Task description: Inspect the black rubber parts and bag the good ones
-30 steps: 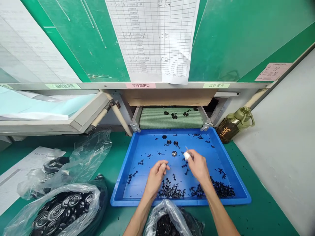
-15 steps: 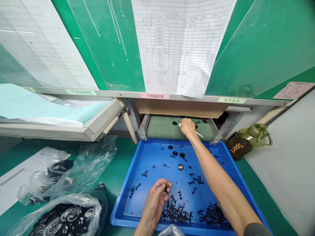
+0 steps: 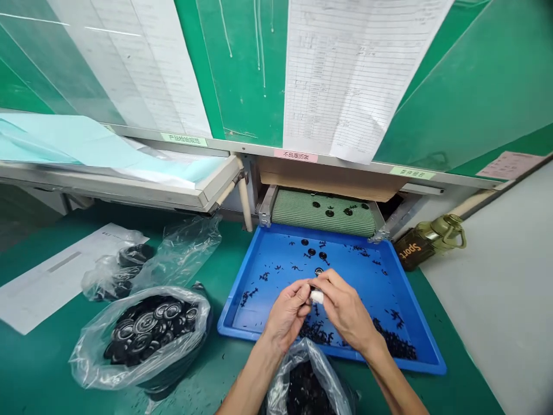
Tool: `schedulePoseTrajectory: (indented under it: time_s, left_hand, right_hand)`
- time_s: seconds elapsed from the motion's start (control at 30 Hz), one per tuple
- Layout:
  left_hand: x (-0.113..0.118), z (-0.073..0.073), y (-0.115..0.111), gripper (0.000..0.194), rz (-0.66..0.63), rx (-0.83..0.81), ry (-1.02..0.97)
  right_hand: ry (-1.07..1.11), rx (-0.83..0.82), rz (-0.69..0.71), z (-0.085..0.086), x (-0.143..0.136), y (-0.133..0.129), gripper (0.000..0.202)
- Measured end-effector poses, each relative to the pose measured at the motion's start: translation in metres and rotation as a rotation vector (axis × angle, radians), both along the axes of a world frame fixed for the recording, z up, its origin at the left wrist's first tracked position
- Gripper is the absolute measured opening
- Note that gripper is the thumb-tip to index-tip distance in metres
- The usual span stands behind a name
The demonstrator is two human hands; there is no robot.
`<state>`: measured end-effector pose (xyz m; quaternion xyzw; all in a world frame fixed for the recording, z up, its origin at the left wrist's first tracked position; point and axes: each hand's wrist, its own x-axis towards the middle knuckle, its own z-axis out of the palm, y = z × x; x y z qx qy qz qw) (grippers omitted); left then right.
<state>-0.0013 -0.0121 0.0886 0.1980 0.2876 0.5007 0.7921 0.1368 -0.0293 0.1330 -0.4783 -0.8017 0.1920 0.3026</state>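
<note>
Bag (image 3: 279,389) of small black bits (image 3: 305,389) sits nearest you on the green counter (image 3: 216,354), between your forearms. Second bag (image 3: 103,377), full of ringed black discs (image 3: 144,325), stands open to your left. Next out, your hands meet over the near half of the blue tray (image 3: 259,308). Left hand (image 3: 288,311): thumb and fingers pinched on a small dark part (image 3: 311,288), mostly hidden. Right hand (image 3: 348,311): fingers curled in at the same spot, white wrap (image 3: 317,297) at the fingertips; can't tell if it grips too. Key relation: part sits at your left fingertips, with the right hand's coming in from its right. Neither hand clearly nearer; long axis can't be read. Loose bits (image 3: 317,332) heap in the tray past the first bag. Just beyond your fingertips, single disc (image 3: 318,271) lies flat, right hand nearer, contact unclear. Three discs (image 3: 311,252) lie farther back. Ribbed belt (image 3: 298,216) at the tray's far edge carries more.
</note>
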Motion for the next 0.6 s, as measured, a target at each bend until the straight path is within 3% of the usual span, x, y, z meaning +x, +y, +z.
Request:
schedulePoseTrajectory:
  time_s: [0.13, 0.23, 0.33, 0.6]
  left_hand:
    - [-0.001, 0.004, -0.019, 0.027, 0.056, 0.011, 0.0]
    - [0.0, 0.01, -0.032, 0.023, 0.105, 0.027, 0.024]
    - [0.004, 0.016, -0.044, 0.024, 0.13, 0.042, 0.039]
    - [0.01, 0.019, -0.063, 0.031, 0.158, 0.061, 0.129]
  right_hand:
    - [-0.059, 0.022, -0.098, 0.006, 0.011, -0.031, 0.047]
    - [-0.105, 0.12, -0.244, 0.001, 0.011, -0.053, 0.04]
    - [-0.163, 0.175, -0.269, -0.001, 0.003, -0.071, 0.034]
    - [-0.229, 0.224, -0.342, 0.005, -0.013, -0.085, 0.032]
